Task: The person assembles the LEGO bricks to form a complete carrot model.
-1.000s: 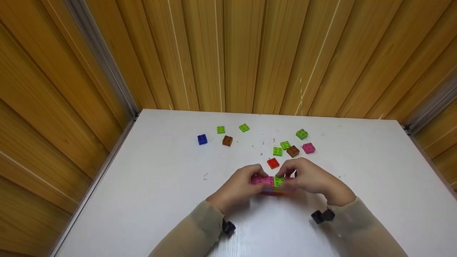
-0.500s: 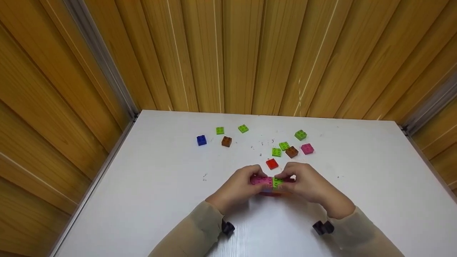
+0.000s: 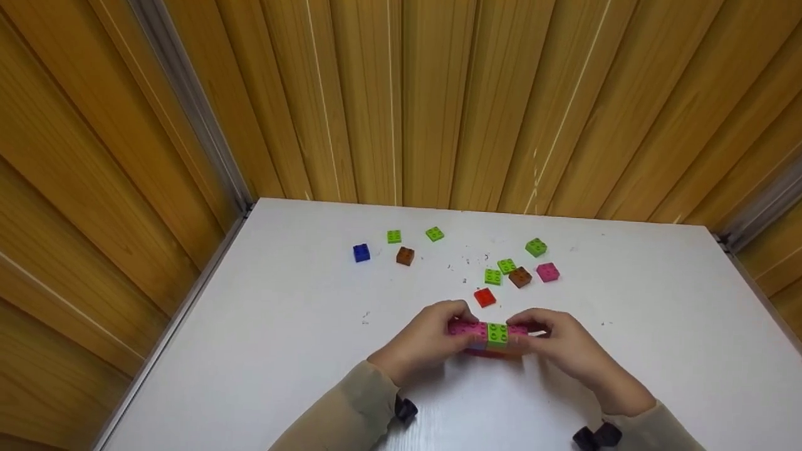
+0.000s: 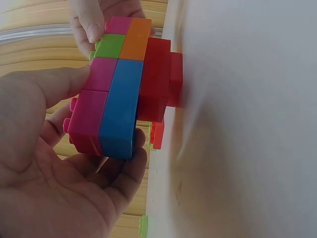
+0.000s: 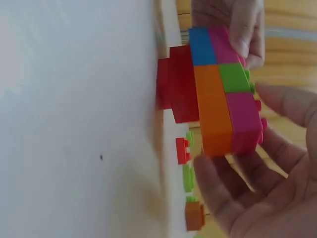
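A stack of toy building bricks stands on the white table between both hands. Its top layer has pink bricks with a green brick among them. Below come a blue brick and an orange brick, over narrower red bricks. My left hand grips the blue-and-pink end, thumb on the near side and fingers behind. At the orange-and-pink end, my right hand holds the stack loosely between thumb and fingers. The green brick's studs show uncovered.
Beyond the hands lie a loose red brick, green bricks, a brown brick and a pink brick. Farther left are a blue brick and another brown brick. Wood-patterned panels rise behind the table.
My right hand has moved right, off the green brick to the stack's pink end, leaving the green brick in plain view. The left hand keeps its grip. The head view has shifted slightly.
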A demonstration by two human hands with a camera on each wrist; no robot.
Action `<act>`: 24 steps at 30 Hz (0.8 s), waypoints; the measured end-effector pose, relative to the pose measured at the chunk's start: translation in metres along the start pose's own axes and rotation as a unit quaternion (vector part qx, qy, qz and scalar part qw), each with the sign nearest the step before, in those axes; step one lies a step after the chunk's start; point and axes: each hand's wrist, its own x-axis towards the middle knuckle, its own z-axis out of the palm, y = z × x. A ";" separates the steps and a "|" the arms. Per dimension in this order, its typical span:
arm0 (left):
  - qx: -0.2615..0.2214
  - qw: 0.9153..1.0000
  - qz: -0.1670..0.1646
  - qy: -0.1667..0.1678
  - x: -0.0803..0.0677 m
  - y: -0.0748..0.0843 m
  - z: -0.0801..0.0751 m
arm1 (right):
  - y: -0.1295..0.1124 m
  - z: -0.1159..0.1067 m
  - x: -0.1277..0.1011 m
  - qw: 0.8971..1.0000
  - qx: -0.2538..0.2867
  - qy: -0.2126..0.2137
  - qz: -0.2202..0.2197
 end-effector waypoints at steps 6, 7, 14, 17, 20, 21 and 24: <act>0.004 1.000 -0.009 -0.002 0.001 0.001 0.000 | 0.029 -0.017 0.006 0.984 0.154 -0.090 0.021; 0.004 1.000 -0.011 -0.003 0.001 0.001 0.000 | 0.032 -0.019 0.007 0.980 0.171 -0.099 0.025; -0.027 0.999 -0.027 -0.007 0.001 -0.003 -0.002 | 0.038 -0.018 0.009 0.970 0.214 -0.114 0.032; -0.028 0.999 -0.026 -0.014 0.000 -0.004 -0.005 | 0.038 -0.017 0.009 0.969 0.215 -0.118 0.030; -0.015 0.999 -0.019 -0.026 0.001 -0.005 -0.010 | 0.037 -0.016 0.009 0.971 0.208 -0.116 0.027; -0.010 0.999 -0.020 -0.029 0.002 -0.006 -0.013 | 0.037 -0.017 0.009 0.972 0.205 -0.114 0.026; 0.000 0.999 -0.034 -0.027 0.004 -0.009 -0.023 | 0.036 -0.017 0.008 0.974 0.198 -0.106 0.026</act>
